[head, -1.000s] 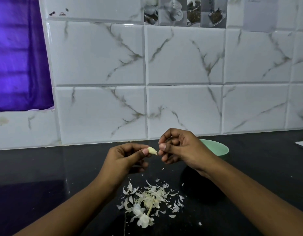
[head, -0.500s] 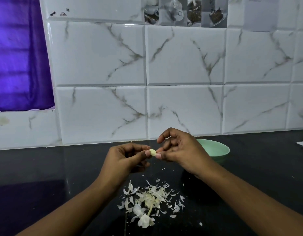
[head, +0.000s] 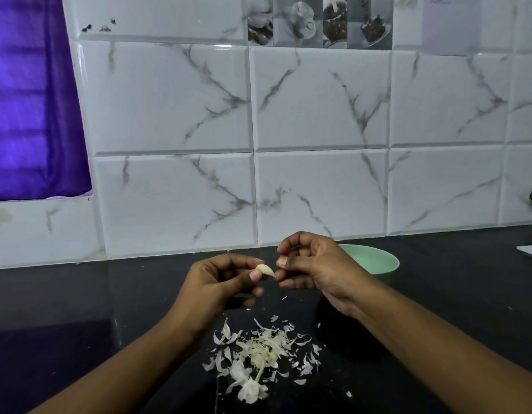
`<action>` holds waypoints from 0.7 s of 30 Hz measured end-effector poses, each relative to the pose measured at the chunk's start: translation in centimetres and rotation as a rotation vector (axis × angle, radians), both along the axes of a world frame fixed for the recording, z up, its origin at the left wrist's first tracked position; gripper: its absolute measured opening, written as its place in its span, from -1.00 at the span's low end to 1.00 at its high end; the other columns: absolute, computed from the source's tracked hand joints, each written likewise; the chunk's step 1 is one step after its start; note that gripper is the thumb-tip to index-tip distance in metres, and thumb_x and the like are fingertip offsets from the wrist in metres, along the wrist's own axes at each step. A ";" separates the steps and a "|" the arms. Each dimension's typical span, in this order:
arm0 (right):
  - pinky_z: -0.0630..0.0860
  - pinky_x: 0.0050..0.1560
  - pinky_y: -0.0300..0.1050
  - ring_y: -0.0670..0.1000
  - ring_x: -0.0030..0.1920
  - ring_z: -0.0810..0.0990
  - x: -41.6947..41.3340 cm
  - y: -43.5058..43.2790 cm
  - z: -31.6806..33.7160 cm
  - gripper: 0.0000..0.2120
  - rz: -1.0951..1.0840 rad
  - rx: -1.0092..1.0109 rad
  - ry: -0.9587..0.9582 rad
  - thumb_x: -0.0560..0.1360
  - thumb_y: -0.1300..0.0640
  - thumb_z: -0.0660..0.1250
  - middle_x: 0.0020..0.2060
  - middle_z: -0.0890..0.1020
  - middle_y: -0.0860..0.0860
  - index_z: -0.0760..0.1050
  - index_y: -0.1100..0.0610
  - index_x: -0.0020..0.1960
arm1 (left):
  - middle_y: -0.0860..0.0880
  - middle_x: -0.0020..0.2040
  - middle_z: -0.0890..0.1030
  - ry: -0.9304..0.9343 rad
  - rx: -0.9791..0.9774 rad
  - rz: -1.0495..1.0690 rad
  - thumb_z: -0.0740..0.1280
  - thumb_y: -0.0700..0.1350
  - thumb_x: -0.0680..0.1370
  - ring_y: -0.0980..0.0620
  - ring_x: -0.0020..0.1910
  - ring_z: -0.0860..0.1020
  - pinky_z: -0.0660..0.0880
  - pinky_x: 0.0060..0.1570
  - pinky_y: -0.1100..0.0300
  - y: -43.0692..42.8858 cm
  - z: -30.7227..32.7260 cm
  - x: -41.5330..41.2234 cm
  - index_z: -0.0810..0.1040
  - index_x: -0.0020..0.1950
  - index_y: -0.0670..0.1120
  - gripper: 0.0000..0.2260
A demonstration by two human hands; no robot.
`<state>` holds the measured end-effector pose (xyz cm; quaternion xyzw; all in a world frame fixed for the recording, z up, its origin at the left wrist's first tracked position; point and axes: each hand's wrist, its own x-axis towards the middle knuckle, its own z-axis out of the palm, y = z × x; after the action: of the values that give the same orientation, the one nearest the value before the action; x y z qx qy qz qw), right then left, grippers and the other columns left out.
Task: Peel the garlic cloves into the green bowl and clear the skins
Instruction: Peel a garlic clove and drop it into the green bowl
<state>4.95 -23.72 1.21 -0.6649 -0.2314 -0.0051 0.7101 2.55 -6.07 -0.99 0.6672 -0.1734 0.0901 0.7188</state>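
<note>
Pale garlic clove point(head: 265, 269) pinched by left hand point(head: 217, 286), tip exposed for peeling | right hand point(head: 318, 267) curled at that tip, grip unclear | green bowl point(head: 375, 261) just behind right hand | skins point(head: 258, 354) heaped below both hands

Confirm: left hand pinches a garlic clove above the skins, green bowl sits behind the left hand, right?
No. The head view shows the green bowl behind the right hand, not the left; the left hand does pinch the garlic clove above the skins.
</note>
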 end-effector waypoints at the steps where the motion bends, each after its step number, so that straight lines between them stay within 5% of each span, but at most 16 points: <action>1: 0.60 -0.29 -0.20 -0.04 -0.33 0.65 0.1 -0.2 0.1 -0.91 -0.008 -0.023 -0.031 0.51 0.35 0.30 -0.34 0.60 0.05 0.50 0.19 -0.11 | -0.12 -0.22 0.69 0.008 -0.006 0.004 0.42 -0.19 0.30 0.04 -0.35 0.63 0.56 -0.37 0.24 0.0 0.0 0.0 0.66 -0.11 -0.16 -0.82; 4: 0.54 -0.27 -0.24 -0.03 -0.28 0.67 0.1 -0.7 0.6 -0.86 -0.034 -0.196 -0.175 0.59 0.23 0.21 -0.32 0.67 0.02 0.53 0.15 -0.06 | -0.13 -0.22 0.69 0.061 -0.053 0.029 0.43 -0.17 0.29 0.05 -0.36 0.62 0.54 -0.38 0.27 0.2 0.0 0.3 0.69 -0.16 -0.16 -0.84; 9: 0.54 -0.06 -0.24 -0.17 -0.12 0.60 0.0 -1.2 0.6 -0.83 -0.212 -0.476 -0.590 0.38 0.30 0.46 -0.15 0.62 -0.06 0.59 0.06 -0.12 | -0.12 -0.24 0.68 0.115 -0.077 0.018 0.42 -0.14 0.31 0.08 -0.36 0.62 0.54 -0.38 0.30 0.1 0.0 0.4 0.68 -0.16 -0.19 -0.83; 13: 0.63 -0.09 0.01 -0.11 0.05 0.56 -0.5 -0.7 0.1 -0.66 -0.026 -0.479 -0.578 0.39 0.36 0.43 0.01 0.56 -0.06 0.48 0.06 0.07 | -0.13 -0.25 0.68 0.109 -0.057 0.031 0.43 -0.12 0.30 0.07 -0.35 0.63 0.55 -0.36 0.28 0.2 0.1 0.4 0.68 -0.21 -0.16 -0.85; 21: 0.52 -0.22 -0.24 -0.10 -0.10 0.53 -0.3 -0.3 -0.2 -0.51 0.010 -0.505 -0.619 0.40 0.36 0.43 -0.09 0.53 -0.01 0.35 -0.05 0.17 | -0.17 -0.27 0.68 0.056 0.013 0.040 0.41 -0.11 0.31 0.05 -0.33 0.64 0.55 -0.32 0.27 -0.1 0.2 0.1 0.65 -0.18 -0.21 -0.80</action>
<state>4.65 -24.00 1.05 -0.7844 -0.4318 -0.1447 0.4210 2.69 -6.14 -0.83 0.6775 -0.1404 0.0848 0.7170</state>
